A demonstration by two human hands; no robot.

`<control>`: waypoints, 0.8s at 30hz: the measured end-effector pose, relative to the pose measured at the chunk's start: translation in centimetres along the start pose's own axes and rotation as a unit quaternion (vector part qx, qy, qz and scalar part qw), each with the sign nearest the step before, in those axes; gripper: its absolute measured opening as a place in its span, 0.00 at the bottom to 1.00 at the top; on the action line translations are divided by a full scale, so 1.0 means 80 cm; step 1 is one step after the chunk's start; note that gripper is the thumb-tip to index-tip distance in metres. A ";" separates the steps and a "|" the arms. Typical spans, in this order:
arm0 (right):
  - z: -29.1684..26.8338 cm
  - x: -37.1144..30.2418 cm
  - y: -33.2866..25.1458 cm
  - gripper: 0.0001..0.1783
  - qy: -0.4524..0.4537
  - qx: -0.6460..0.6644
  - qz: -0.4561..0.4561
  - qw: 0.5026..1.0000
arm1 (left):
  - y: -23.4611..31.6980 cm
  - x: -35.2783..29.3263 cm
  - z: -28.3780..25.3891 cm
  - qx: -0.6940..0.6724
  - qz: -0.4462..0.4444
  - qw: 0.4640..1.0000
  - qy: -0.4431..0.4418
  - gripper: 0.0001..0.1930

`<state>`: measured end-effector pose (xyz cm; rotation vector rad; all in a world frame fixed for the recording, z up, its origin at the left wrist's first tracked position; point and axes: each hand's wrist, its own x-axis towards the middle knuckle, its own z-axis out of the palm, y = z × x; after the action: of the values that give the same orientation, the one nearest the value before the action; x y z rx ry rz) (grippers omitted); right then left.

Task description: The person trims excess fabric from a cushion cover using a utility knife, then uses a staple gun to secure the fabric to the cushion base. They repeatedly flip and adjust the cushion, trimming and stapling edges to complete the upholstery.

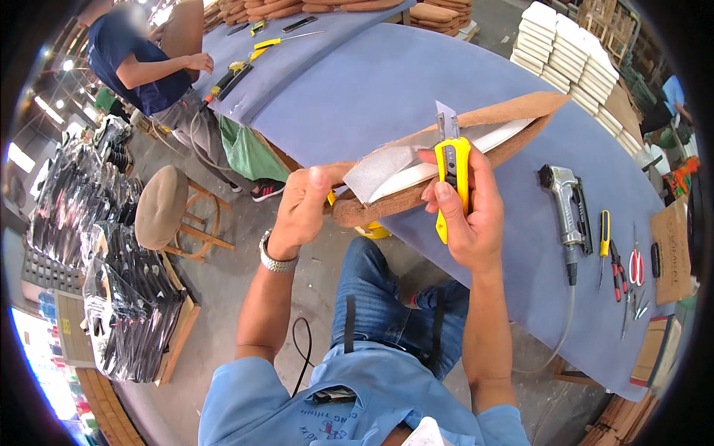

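A brown fabric-covered cushion [379, 207] rests tilted at the table's near edge, its cover parted along the near side. White padding [405, 178] and a grey-white lining flap [375, 171] show in the gap. Closed fingers of my left hand [301, 208] grip the cushion's left end; a small yellow bit beside them is too hidden to name. My right hand [476, 215] is wrapped round a yellow utility knife [454, 167] in front of the opening. The knife stands upright, blade end pointing away from me.
On the blue-covered table [357, 82], to the right, lie a nail gun [569, 212] with a hose, a yellow screwdriver [605, 227], pliers [618, 267] and red-handled scissors [637, 266]. A co-worker [145, 67] stands at far left. A round stool [163, 208] stands left of me.
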<state>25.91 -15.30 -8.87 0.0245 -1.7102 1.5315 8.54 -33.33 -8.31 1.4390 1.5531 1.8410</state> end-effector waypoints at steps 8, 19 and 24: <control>0.012 0.003 0.004 0.27 -0.017 0.043 0.023 0.999 | 0.047 0.030 -0.033 0.069 -0.158 0.976 -0.131 0.21; 0.008 -0.003 0.015 0.26 0.023 0.061 0.008 0.998 | 0.076 0.088 0.007 0.324 0.093 0.922 -0.190 0.07; 0.009 -0.011 0.017 0.26 0.042 0.078 0.012 0.996 | 0.120 0.092 -0.019 0.203 0.008 0.954 -0.223 0.11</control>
<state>25.41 -15.97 -10.43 0.0200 -1.5266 1.6576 7.30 -31.82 3.72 1.8845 1.7304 1.1196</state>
